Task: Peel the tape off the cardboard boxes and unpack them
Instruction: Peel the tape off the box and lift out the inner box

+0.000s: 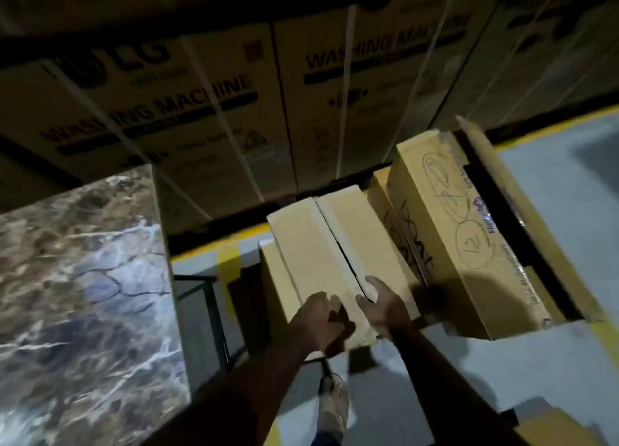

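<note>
A closed cardboard box (pixel 311 244) stands on the floor in front of me, its two top flaps meeting at a centre seam with pale tape (pixel 330 241) along it. My left hand (pixel 318 318) rests on the near end of the left flap, fingers curled over the edge. My right hand (pixel 382 306) lies on the near end of the right flap beside the seam, fingers spread. To the right stands a second cardboard box (pixel 449 231) with handwriting and circled marks on top, one flap (pixel 522 217) raised at its right.
A marble-topped table (pixel 80 295) fills the left. Large washing machine cartons (pixel 207 110) wall off the far side. Yellow floor lines (pixel 227 264) run along the grey floor. My sandalled foot (pixel 331 408) stands below the box.
</note>
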Demonstrator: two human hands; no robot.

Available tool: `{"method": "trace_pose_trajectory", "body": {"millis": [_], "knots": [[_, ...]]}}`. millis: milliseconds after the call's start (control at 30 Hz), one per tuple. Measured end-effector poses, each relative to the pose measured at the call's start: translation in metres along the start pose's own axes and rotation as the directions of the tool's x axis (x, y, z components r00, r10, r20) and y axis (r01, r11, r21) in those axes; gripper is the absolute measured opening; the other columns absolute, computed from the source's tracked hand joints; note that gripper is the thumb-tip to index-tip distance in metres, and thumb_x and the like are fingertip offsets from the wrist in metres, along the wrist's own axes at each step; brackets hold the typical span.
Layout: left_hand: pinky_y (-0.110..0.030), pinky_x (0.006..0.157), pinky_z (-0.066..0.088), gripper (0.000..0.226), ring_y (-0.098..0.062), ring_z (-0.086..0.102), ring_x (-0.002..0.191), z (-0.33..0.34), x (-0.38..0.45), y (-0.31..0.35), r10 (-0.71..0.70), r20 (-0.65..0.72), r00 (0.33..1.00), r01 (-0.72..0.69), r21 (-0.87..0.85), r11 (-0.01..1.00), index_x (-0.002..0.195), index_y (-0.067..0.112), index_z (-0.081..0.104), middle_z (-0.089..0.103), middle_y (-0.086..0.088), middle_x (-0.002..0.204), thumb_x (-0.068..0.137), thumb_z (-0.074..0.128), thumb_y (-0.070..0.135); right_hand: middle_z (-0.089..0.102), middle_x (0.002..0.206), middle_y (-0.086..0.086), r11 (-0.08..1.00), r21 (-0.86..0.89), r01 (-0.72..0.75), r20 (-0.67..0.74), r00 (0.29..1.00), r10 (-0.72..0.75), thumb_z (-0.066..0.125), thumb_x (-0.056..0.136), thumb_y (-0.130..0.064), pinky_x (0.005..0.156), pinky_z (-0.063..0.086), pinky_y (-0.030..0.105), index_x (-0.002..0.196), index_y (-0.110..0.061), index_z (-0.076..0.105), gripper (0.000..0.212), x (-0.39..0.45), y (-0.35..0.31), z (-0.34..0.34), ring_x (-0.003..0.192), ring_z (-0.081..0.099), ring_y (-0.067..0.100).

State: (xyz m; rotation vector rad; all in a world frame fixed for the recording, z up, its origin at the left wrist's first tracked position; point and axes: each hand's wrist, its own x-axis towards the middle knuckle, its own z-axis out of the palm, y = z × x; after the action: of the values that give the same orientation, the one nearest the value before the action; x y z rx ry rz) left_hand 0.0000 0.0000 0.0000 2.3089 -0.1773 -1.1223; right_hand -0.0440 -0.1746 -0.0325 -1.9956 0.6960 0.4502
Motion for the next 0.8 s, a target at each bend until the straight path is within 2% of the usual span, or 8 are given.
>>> {"method": "trace_pose_trajectory", "body": {"millis": [100, 200, 300, 367, 500, 600, 700, 800], "knots": [[-0.028, 0.106, 0.041, 0.119, -0.029, 0.035, 0.147, 0.02, 0.043, 0.005, -0.269, 0.033, 0.963, 0.271, -0.121, 0.955, 0.162, 0.005, 0.0, 0.007, -0.015, 0.168, 0.085, 0.08, 0.047, 0.032, 0.167, 0.01, 0.964, -0.264, 0.023, -0.023, 0.999, -0.031, 0.071, 0.094, -0.029, 0.119, 0.029, 0.035, 0.156, -0.01, 0.039, 0.072, 0.049, 0.029, -0.001, 0.153, 0.029, 0.028], [-0.046, 0.117, 0.035, 0.138, -0.044, 0.014, 0.154, 0.045, 0.069, 0.01, -0.471, 0.057, 0.88, 0.474, -0.062, 0.879, 0.159, 0.015, -0.023, -0.027, -0.019, 0.165, 0.079, 0.078, 0.064, 0.005, 0.173, 0.002, 0.898, -0.438, -0.032, -0.088, 0.996, -0.007, 0.069, 0.092, -0.049, 0.121, 0.024, 0.049, 0.162, -0.023, 0.022, 0.088, 0.072, 0.043, 0.002, 0.157, 0.008, 0.028], [-0.053, 0.123, 0.019, 0.144, -0.053, -0.009, 0.153, 0.063, 0.077, 0.017, -0.526, 0.026, 0.85, 0.527, -0.014, 0.85, 0.157, 0.017, -0.029, -0.039, -0.02, 0.16, 0.074, 0.072, 0.077, 0.023, 0.167, 0.01, 0.935, -0.258, -0.242, -0.196, 0.961, 0.195, 0.069, 0.081, -0.074, 0.114, 0.031, 0.052, 0.162, -0.023, 0.017, 0.109, 0.089, 0.051, -0.011, 0.147, 0.032, 0.038], [-0.057, 0.123, 0.014, 0.148, -0.051, -0.019, 0.151, 0.068, 0.079, 0.017, -0.534, 0.036, 0.844, 0.535, -0.118, 0.837, 0.158, 0.02, -0.027, -0.042, -0.015, 0.16, 0.067, 0.069, 0.086, 0.049, 0.151, 0.014, 0.923, -0.104, -0.371, -0.202, 0.916, 0.346, 0.067, 0.073, -0.083, 0.106, 0.042, 0.049, 0.154, -0.018, 0.036, 0.109, 0.096, 0.051, -0.019, 0.134, 0.051, 0.039], [-0.065, 0.121, 0.006, 0.158, -0.046, -0.027, 0.151, 0.058, 0.084, 0.017, -0.662, -0.015, 0.749, 0.614, -0.362, 0.702, 0.159, 0.014, -0.023, -0.036, -0.014, 0.163, 0.054, 0.059, 0.099, 0.069, 0.1, -0.002, 0.987, -0.148, -0.067, -0.338, 0.941, 0.013, 0.048, 0.088, -0.08, 0.081, 0.054, 0.04, 0.095, -0.028, 0.065, 0.055, 0.084, 0.06, -0.017, 0.096, 0.065, 0.026], [-0.061, 0.124, -0.003, 0.162, -0.046, -0.024, 0.152, 0.047, 0.088, 0.013, -0.713, -0.065, 0.698, 0.599, -0.492, 0.631, 0.159, 0.002, -0.019, -0.029, -0.023, 0.165, 0.048, 0.05, 0.099, 0.06, 0.074, -0.006, 0.977, 0.202, 0.066, -0.238, 0.971, -0.016, 0.058, 0.094, -0.063, 0.072, 0.048, 0.038, 0.066, -0.028, 0.057, 0.045, 0.078, 0.06, -0.011, 0.076, 0.061, 0.015], [-0.058, 0.124, -0.003, 0.154, -0.044, -0.02, 0.154, 0.045, 0.083, 0.007, -0.703, -0.088, 0.706, 0.567, -0.525, 0.635, 0.16, 0.005, -0.017, -0.026, -0.02, 0.166, 0.057, 0.056, 0.095, 0.067, 0.119, -0.005, 0.857, 0.447, -0.257, 0.114, 0.966, 0.23, 0.076, 0.076, -0.066, 0.098, 0.051, 0.04, 0.114, -0.027, 0.067, 0.055, 0.091, 0.053, -0.013, 0.111, 0.063, 0.018], [-0.058, 0.125, 0.001, 0.152, -0.043, -0.016, 0.155, 0.037, 0.075, -0.011, -0.726, -0.114, 0.678, 0.564, -0.552, 0.614, 0.161, 0.008, -0.015, -0.023, -0.019, 0.168, 0.056, 0.048, 0.098, 0.044, 0.135, -0.016, 0.936, 0.185, -0.299, 0.336, 0.914, 0.226, 0.071, 0.069, -0.084, 0.112, 0.039, 0.045, 0.146, -0.046, 0.046, 0.09, 0.105, 0.049, -0.013, 0.129, 0.045, 0.014]]}}
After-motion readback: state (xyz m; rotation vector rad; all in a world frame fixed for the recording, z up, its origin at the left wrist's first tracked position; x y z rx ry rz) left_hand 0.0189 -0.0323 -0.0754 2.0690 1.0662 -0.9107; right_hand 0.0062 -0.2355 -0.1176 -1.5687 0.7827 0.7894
